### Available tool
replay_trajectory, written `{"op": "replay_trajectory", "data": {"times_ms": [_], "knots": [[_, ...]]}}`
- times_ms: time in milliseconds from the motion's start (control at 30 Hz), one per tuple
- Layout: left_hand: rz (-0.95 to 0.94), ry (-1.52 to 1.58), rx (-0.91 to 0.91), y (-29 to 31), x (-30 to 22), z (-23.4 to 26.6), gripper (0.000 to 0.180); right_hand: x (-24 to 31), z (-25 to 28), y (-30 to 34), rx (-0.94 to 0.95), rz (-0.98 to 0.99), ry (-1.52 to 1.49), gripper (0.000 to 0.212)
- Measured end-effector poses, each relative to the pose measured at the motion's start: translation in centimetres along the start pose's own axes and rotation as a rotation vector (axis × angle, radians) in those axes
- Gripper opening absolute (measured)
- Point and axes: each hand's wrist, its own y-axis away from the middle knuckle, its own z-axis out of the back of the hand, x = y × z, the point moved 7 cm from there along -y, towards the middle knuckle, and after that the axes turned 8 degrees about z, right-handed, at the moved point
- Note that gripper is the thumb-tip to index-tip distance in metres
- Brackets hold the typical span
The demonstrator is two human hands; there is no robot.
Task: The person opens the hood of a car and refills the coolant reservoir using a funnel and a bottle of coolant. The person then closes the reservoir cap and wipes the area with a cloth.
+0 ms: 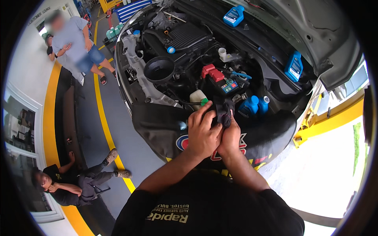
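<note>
My right hand [230, 137] grips a bunched black cloth [224, 112] above the front fender of a car. Beside it, my left hand [202, 131] has its fingers stretched apart, the thumb side against the right hand and cloth. The left fingertips reach close to a green cap [204, 101] on a whitish reservoir [197, 97]. Just past the cloth sits a battery [228, 85] with a red terminal cover [212, 72]. Two blue bottles, one of them [249, 106] partly behind the other [264, 103], stand right of my hands. A black cover [157, 122] drapes the fender below.
A black funnel [159, 70] stands in the engine bay near a loose-looking blue cap [171, 50]. More blue bottles lie by the windscreen [234, 15] and far fender [294, 67]. The raised hood [315, 31] overhangs the right. One person [73, 39] stands left; another [67, 181] sits.
</note>
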Motion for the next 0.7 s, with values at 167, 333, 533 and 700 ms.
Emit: {"op": "replay_trajectory", "data": {"times_ms": [167,333,533,700], "knots": [[-0.079,0.165,-0.055,-1.0,0.6,3.6,0.019,2.5,0.4,-2.5,0.144,0.093,0.310,0.036],[-0.075,0.034,0.081,-1.6,2.4,2.2,0.065,0.0,-1.8,-0.8,0.283,-0.242,0.113,0.043],[0.003,0.073,0.112,-0.1,5.8,0.6,0.064,-2.1,-1.7,0.0,0.578,-0.286,0.256,0.046],[0.151,0.323,0.094,0.4,8.7,0.4,0.048,0.8,-1.4,0.9,0.702,-0.209,0.443,0.048]]}}
